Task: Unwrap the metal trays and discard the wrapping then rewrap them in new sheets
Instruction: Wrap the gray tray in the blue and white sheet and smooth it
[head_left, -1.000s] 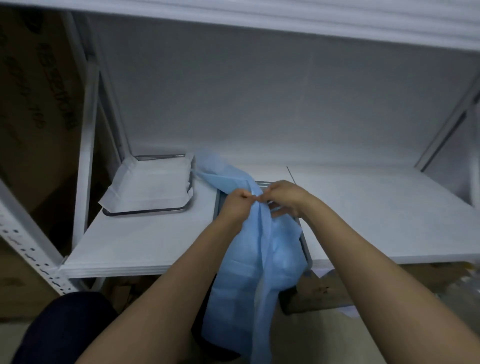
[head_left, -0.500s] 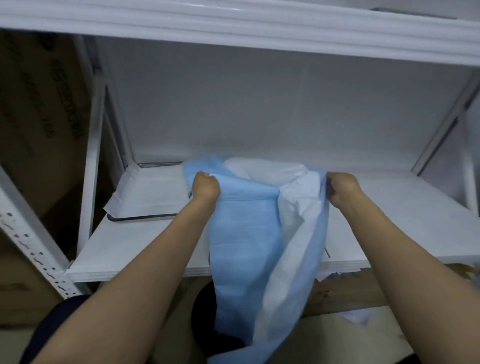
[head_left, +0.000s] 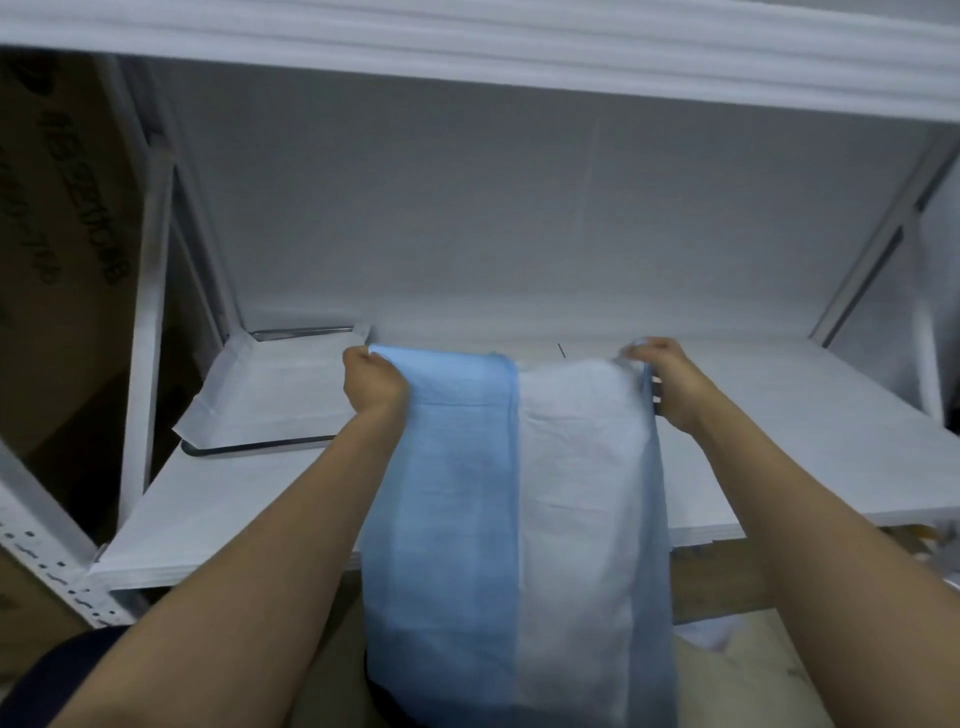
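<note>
A blue and white wrapping sheet (head_left: 514, 493) is stretched wide over the middle of the white shelf (head_left: 810, 457) and hangs down past its front edge. My left hand (head_left: 371, 384) grips the sheet's upper left corner, and my right hand (head_left: 667, 382) grips its upper right corner. The sheet hides the metal tray that lay in the middle of the shelf. At the shelf's left end sits a second metal tray (head_left: 260, 447), its dark rim showing under a white wrap (head_left: 275, 395) that covers it.
An upper shelf board (head_left: 519, 57) runs overhead. White metal uprights (head_left: 148, 332) frame the left side and another stands at the right (head_left: 878, 244). Cardboard boxes (head_left: 57, 228) stand to the left. A wooden board (head_left: 717, 587) lies below the shelf front.
My hands, which met at the sheet's middle, have pulled apart and spread the sheet wide. It now hangs flatter and covers the middle tray.
</note>
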